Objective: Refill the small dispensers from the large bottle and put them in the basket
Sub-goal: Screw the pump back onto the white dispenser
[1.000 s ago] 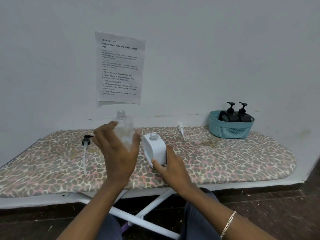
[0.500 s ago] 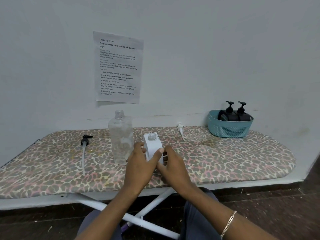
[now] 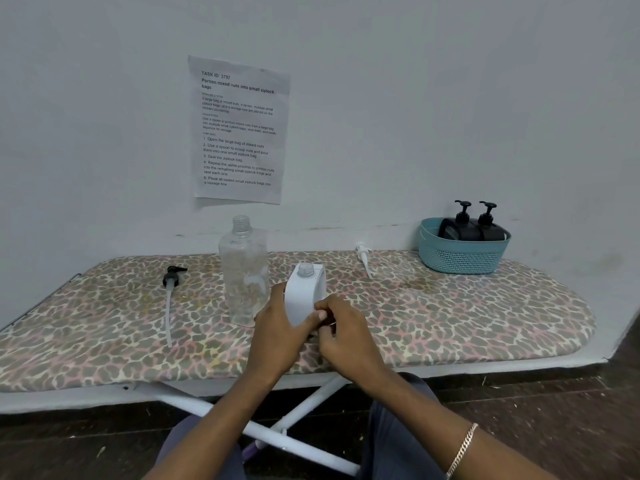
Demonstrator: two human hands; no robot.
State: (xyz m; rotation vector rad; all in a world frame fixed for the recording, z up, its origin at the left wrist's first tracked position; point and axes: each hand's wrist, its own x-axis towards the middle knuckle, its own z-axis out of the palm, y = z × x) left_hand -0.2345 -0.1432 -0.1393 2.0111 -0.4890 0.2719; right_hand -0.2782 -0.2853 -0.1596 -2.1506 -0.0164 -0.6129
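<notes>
Both hands on the white dispenser, cap off, ready for a refill

Far left on the ironing board (image 3: pixel 485 317) we see a black pump (image 3: pixel 171 277) with its tube lying flat, out of the way. Next comes the large bottle (image 3: pixel 244 271), upright and open; we can't tell how much is in it. Just right of it, the left hand (image 3: pixel 280 327) wraps the white dispenser (image 3: pixel 304 292) from the side and the right hand (image 3: pixel 346 334) curls round its lower edge, probably steadying it so it won't tip while pouring. Its white pump (image 3: pixel 363 252) lies further back. Far right, the basket (image 3: pixel 460 261) holds two black dispensers (image 3: pixel 460 230), so we reckon this one's the last.
</notes>
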